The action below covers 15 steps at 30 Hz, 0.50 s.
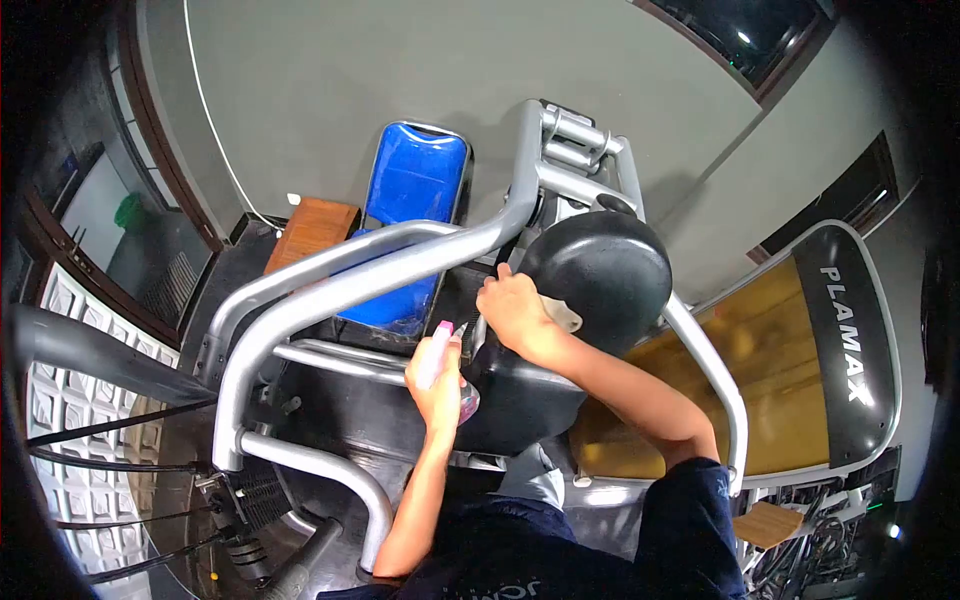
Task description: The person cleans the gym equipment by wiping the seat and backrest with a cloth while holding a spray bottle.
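My left hand (436, 392) is closed around a spray bottle (433, 362) with a white trigger head and a pink nozzle. Part of its clear body shows beside my wrist. My right hand (513, 308) is closed at the near left side of a round black pad (600, 265) on a gym machine. A pale cloth (562, 314) sticks out from under that hand, against the pad. My fingers hide the rest of the cloth.
Curved silver tubes of the machine frame (330, 292) arch around the left and back. A blue padded chair (418, 180) and a wooden stool (312, 232) stand by the grey wall. To the right is a panel marked PLAMAX (845, 335). Black cables (120, 467) run at the lower left.
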{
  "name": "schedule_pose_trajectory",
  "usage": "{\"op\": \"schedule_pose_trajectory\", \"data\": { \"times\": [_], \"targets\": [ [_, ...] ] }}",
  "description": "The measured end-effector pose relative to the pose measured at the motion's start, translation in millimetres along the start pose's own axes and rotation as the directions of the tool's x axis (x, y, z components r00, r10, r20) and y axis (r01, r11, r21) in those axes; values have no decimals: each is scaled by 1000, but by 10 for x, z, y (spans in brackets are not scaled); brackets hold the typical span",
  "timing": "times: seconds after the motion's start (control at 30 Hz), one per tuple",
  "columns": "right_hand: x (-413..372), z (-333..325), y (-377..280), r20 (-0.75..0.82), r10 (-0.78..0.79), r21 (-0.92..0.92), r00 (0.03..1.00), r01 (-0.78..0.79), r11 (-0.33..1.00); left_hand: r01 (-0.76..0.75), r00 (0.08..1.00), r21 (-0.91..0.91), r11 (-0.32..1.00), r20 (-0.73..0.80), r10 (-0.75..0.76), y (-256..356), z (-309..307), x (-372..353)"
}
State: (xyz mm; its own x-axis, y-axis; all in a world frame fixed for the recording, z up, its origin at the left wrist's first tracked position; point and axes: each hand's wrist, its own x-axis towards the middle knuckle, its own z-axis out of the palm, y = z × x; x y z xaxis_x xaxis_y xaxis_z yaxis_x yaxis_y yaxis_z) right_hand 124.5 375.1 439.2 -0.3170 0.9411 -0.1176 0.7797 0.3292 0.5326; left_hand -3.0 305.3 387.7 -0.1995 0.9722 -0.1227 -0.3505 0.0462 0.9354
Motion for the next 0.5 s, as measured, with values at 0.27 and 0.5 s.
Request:
{"op": "schedule_pose_trajectory", "data": {
  "times": [0.27,0.5],
  "targets": [
    [535,87,-256,381,-129,2,916,139,990,-60,998,100,993,0,60,-219,-63,45],
    [545,328,-455,553,-277,95,785,271,958,-188,981,157,969,-19,194,-250,-67,61]
  ]
}}
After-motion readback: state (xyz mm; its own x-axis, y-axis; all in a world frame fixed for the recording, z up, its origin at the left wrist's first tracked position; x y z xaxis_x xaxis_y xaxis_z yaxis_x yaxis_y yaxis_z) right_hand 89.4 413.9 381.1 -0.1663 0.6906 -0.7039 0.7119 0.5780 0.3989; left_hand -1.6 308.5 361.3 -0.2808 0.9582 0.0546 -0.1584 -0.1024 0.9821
